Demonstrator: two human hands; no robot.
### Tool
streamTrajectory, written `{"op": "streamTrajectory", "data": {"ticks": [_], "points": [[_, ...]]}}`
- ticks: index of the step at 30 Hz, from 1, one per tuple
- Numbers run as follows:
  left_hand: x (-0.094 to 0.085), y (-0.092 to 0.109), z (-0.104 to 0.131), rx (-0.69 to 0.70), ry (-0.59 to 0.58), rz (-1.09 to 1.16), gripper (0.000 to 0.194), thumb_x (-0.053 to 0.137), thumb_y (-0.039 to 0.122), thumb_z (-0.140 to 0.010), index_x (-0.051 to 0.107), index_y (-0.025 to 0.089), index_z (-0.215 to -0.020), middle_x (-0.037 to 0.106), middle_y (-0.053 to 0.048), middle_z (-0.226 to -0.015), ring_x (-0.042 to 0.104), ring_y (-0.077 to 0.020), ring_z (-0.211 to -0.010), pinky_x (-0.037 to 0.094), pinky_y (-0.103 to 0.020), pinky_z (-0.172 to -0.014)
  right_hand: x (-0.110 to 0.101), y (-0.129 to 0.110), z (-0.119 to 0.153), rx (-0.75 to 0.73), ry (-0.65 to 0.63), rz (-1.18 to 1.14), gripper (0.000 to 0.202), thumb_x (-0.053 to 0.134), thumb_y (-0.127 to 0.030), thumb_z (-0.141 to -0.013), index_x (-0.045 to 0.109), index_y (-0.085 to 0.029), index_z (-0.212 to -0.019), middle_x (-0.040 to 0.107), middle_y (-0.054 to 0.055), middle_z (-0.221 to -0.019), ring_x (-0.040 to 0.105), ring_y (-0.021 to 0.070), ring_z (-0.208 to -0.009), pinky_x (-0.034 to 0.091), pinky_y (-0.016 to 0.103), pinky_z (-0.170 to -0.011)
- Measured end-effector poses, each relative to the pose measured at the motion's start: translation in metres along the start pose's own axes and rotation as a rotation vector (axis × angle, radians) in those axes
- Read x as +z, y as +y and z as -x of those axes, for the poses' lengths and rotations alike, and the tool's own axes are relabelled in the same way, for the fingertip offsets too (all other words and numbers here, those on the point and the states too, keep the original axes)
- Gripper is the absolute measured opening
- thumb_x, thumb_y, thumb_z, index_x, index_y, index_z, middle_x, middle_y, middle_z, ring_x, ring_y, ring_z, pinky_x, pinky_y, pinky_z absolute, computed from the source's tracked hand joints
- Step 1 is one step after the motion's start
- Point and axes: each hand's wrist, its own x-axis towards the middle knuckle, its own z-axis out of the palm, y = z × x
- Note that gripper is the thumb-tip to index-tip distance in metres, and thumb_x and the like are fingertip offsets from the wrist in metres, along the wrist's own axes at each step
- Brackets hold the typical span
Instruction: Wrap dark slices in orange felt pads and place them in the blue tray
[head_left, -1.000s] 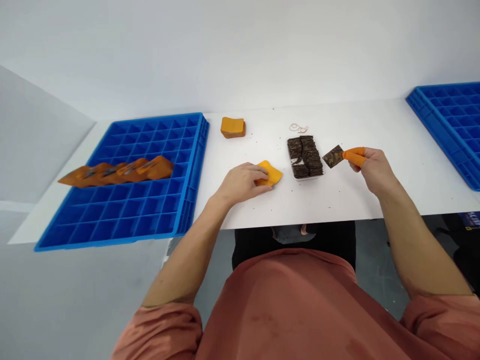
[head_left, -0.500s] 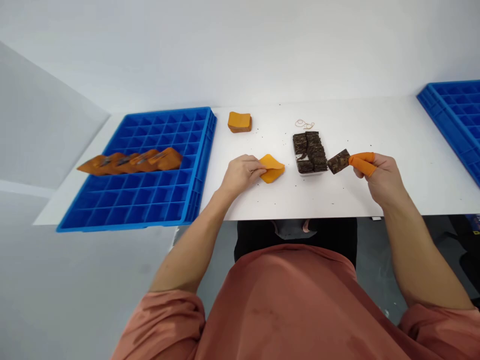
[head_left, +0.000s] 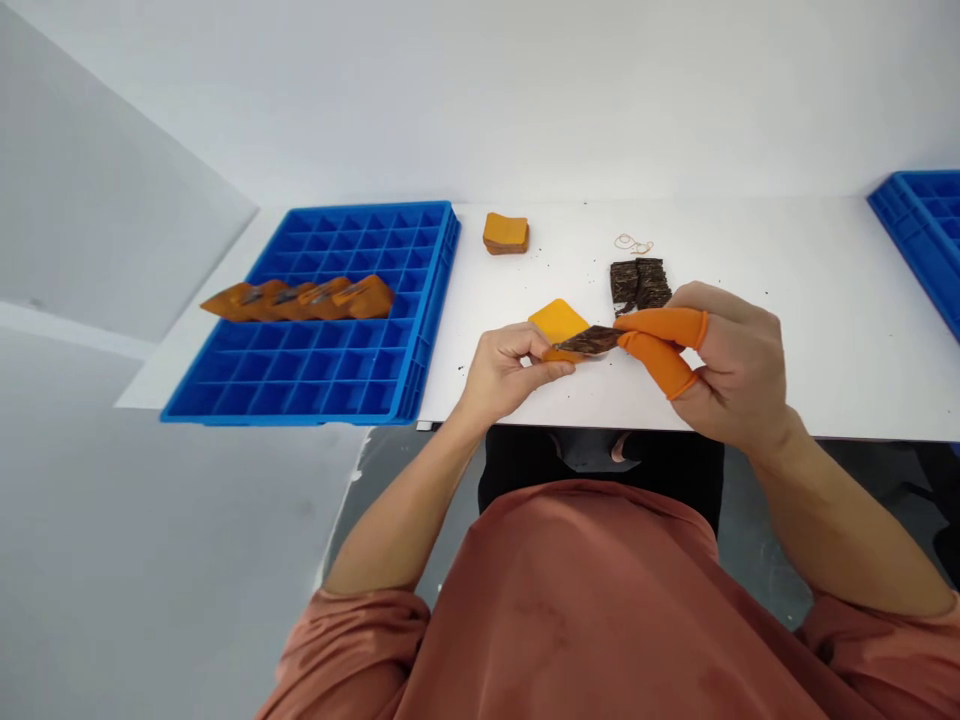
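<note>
My left hand (head_left: 517, 370) is closed on an orange pouch (head_left: 559, 319), its fingers pinching the near edge. In my right hand (head_left: 720, 365), thumb and forefinger, both in orange finger cots (head_left: 664, 325), pinch a thin dark brown mottled piece (head_left: 592, 341). That piece reaches left to the pouch's edge at my left fingertips; whether its tip is inside cannot be told. Just beyond my right hand stands a pack of similar dark pieces (head_left: 637, 283), partly hidden by the hand.
Left stands a blue divided crate (head_left: 300, 402) with a row of orange pouches (head_left: 300, 300) in it. At the back are a stack of orange pouches (head_left: 505, 234) and thin loops of string or rubber band (head_left: 634, 244). Another blue crate (head_left: 922, 265) stands far right.
My right hand has brought the dark piece leftward to the orange pouch. My left hand has raised the pouch's near edge. The whole view has shifted slightly.
</note>
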Motion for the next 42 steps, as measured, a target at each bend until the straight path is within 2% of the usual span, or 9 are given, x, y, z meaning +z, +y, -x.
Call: {"op": "streamTrajectory", "data": {"ticks": [6,11,17,22,26,29,33,36,42], "points": [[0.008,-0.001,0.006,-0.063,0.038,0.100,0.061,0.105,0.048,-0.073,0.052,0.019,-0.059,0.058,0.004,-0.064,0.050,-0.0105,-0.061,0.039,-0.028,-0.060,-0.005,-0.003,0.001,0.013,0.072,0.015,0.024,0.062,-0.037,-0.113,0.086,-0.036,-0.112,0.070,0.005,-0.082,0.062,0.0214,-0.069,0.051,0.042,-0.063],[0.009,0.007,0.007,-0.076,-0.020,0.128,0.059,0.105,0.053,-0.072,0.059,0.019,-0.061,0.064,0.002,-0.067,0.054,-0.0113,-0.062,0.042,-0.028,-0.060,-0.008,-0.007,-0.002,-0.099,-0.074,0.079,0.026,0.060,-0.038,-0.113,0.086,-0.034,-0.109,0.072,0.006,-0.085,0.062,0.0223,-0.073,0.050,0.042,-0.067],[0.010,0.012,0.007,-0.062,-0.023,0.123,0.063,0.105,0.060,-0.072,0.059,0.019,-0.062,0.064,0.001,-0.067,0.056,-0.0114,-0.062,0.046,-0.028,-0.060,-0.002,0.000,-0.002,-0.262,-0.142,0.370,0.025,0.062,-0.027,-0.105,0.079,-0.027,-0.086,0.070,0.006,-0.080,0.052,0.0214,-0.071,0.041,0.042,-0.067],[0.007,0.017,0.009,-0.014,-0.033,0.061,0.051,0.102,0.058,-0.079,0.070,0.019,-0.068,0.072,-0.001,-0.073,0.061,-0.0128,-0.064,0.049,-0.028,-0.061,-0.001,-0.001,-0.003,-0.359,-0.205,0.394,0.035,0.063,-0.018,-0.102,0.064,-0.024,-0.067,0.064,0.006,-0.074,0.050,0.0199,-0.070,0.033,0.041,-0.064],[0.001,0.020,0.010,0.000,-0.030,0.056,0.042,0.098,0.057,-0.085,0.080,0.020,-0.077,0.078,-0.003,-0.078,0.066,-0.0147,-0.069,0.052,-0.028,-0.064,-0.004,0.001,-0.002,-0.167,-0.162,0.195,0.018,0.066,-0.034,-0.108,0.082,-0.028,-0.100,0.076,0.008,-0.094,0.061,0.0232,-0.080,0.048,0.043,-0.071],[-0.002,0.019,0.012,-0.010,-0.034,0.075,0.041,0.097,0.057,-0.086,0.080,0.020,-0.078,0.078,-0.002,-0.080,0.066,-0.0147,-0.070,0.052,-0.029,-0.064,0.000,0.010,0.003,0.009,-0.197,-0.073,0.024,0.075,-0.042,-0.104,0.082,-0.034,-0.125,0.079,0.005,-0.103,0.066,0.0216,-0.081,0.054,0.039,-0.069],[-0.003,0.014,0.017,-0.007,-0.050,0.109,0.037,0.098,0.054,-0.085,0.083,0.021,-0.088,0.080,-0.003,-0.086,0.070,-0.0152,-0.075,0.057,-0.029,-0.070,0.013,0.019,0.012,0.067,-0.186,-0.246,0.011,0.076,-0.032,-0.102,0.087,-0.032,-0.106,0.078,0.001,-0.090,0.062,0.0155,-0.068,0.050,0.033,-0.060],[-0.005,0.011,0.022,0.003,0.025,0.143,0.038,0.098,0.054,-0.087,0.086,0.021,-0.102,0.085,-0.007,-0.100,0.077,-0.0177,-0.085,0.062,-0.029,-0.074,0.022,0.019,0.016,0.054,-0.114,-0.244,0.012,0.077,-0.026,-0.102,0.088,-0.030,-0.104,0.078,0.001,-0.087,0.062,0.0149,-0.068,0.049,0.031,-0.058],[-0.009,0.013,0.025,0.231,0.097,0.012,0.010,0.089,0.035,-0.099,0.089,0.025,-0.097,0.086,-0.005,-0.095,0.079,-0.0154,-0.083,0.062,-0.026,-0.072,0.030,0.020,0.022,-0.017,-0.037,-0.147,0.013,0.078,-0.024,-0.103,0.090,-0.028,-0.108,0.080,0.004,-0.089,0.068,0.0156,-0.071,0.052,0.030,-0.059]]}}
